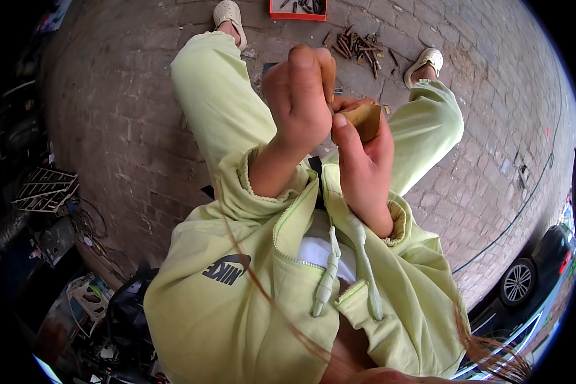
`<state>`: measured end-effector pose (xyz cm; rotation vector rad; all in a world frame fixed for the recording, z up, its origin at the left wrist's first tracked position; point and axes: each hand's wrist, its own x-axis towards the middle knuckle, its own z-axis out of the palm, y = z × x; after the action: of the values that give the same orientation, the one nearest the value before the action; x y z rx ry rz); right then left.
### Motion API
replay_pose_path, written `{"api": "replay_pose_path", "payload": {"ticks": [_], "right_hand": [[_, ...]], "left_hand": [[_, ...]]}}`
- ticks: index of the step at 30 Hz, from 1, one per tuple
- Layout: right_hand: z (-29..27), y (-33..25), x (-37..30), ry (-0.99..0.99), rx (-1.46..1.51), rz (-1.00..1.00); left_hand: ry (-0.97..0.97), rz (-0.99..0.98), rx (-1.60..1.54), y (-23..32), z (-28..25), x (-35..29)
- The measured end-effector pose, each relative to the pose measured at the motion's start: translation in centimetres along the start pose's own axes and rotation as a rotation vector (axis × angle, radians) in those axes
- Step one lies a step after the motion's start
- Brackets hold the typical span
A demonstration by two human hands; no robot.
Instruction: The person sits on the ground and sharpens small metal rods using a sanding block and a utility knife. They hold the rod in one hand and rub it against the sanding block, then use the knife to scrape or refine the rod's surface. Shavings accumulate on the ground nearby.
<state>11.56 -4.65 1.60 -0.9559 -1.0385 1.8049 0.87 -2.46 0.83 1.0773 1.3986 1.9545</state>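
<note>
While we sit over the brick floor with knees apart, both hands are raised close to the chest and meet on a small tan wooden block. Our right hand wraps the block from below, thumb pressed up along its near face and fingers curled behind it. Our left hand is closed into a loose fist just beside the block, knuckles toward the camera; it probably pinches a small tool or the block's edge, but the fist hides what lies inside.

To work the block well, we judge that the right hand should keep it braced against the palm so it cannot twist, and the left should press in short, controlled strokes away from the thumb.

Well apart on the floor, between the two pale shoes, lies a heap of dark wooden sticks, and beyond it a red tray holding more pieces. A dark car stands at the lower right.
</note>
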Motion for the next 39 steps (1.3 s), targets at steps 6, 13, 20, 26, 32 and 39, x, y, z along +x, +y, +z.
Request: {"api": "replay_pose_path", "payload": {"ticks": [6, 13, 20, 26, 32, 39], "right_hand": [[-0.1, 0.0, 0.1, 0.004, 0.073, 0.106], [-0.2, -2.2, -0.1, -0.029, 0.470, 0.242], [-0.7, -4.0, -0.2, -0.103, 0.386, 0.021], [-1.1, -4.0, 0.9, -0.036, 0.387, -0.098], [-2.0, -3.7, 2.1, 0.014, 0.487, -0.010], [-3.8, -2.4, 4.5, -0.018, 0.584, 0.033]], "left_hand": [[-0.069, 0.057, -0.074, -0.8, -0.4, -0.4], [-0.047, -0.508, -0.839, 1.1, -0.1, 1.8], [-0.213, -0.684, -1.170, 3.9, 1.1, 3.3], [-0.250, -0.721, -1.165, 4.8, 2.7, 4.4], [-0.271, -0.668, -1.006, 3.1, 3.3, 4.5], [-0.317, -0.428, -0.073, 0.7, 2.0, 3.0]]}}
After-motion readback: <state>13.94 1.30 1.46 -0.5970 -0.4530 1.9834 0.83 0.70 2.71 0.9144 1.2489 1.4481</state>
